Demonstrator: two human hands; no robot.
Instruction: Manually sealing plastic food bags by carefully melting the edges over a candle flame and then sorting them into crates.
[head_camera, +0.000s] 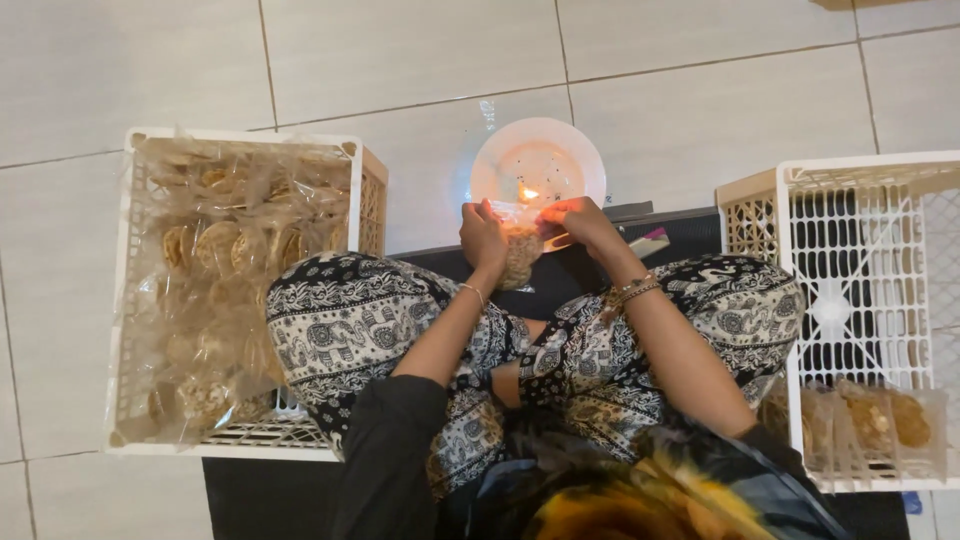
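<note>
Sealing step, by the look of it: your left hand (483, 237) and right hand (578, 220) pinch the small cracker bag (519, 254) by its mouth, just near of the flame (528, 194) on the white plate (575, 150). Next calls for steady edges, fingers clear.

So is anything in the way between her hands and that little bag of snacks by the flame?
Nothing visible. The left hand and the right hand both already grip the small clear bag at its top edge, holding it close to the small flame on the white plate.
</note>
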